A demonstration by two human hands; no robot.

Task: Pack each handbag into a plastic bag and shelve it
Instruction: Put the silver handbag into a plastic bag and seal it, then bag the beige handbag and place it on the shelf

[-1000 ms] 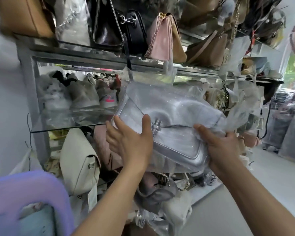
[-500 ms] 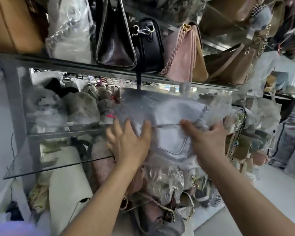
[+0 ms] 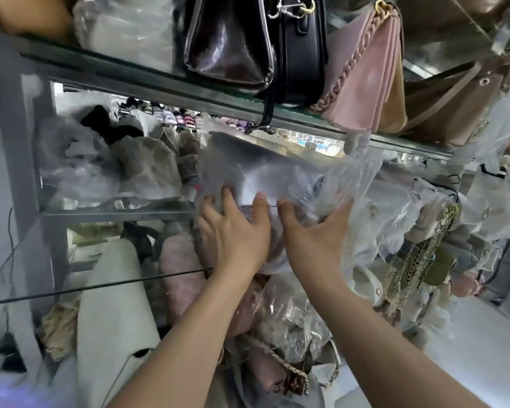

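My left hand [image 3: 236, 234] and right hand [image 3: 312, 234], fingers spread flat, press the bagged handbag [image 3: 256, 169]; I should push evenly onto the glass shelf [image 3: 115, 214].

Left hand [image 3: 234, 234]: is showing bare, fingers and wrist uncovered.
Right hand [image 3: 312, 234]: is showing bare, wrist uncovered too.
Left forearm [image 3: 183, 334]: is running bare to the lower frame edge.
Right forearm [image 3: 365, 334]: is running bare likewise.

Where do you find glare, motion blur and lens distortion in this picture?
Head view: glare whitens the clear plastic bag over the silver handbag; motion blur smears the upper glass shelf; wide-angle distortion bows its edge; left hand and right hand look sharper.
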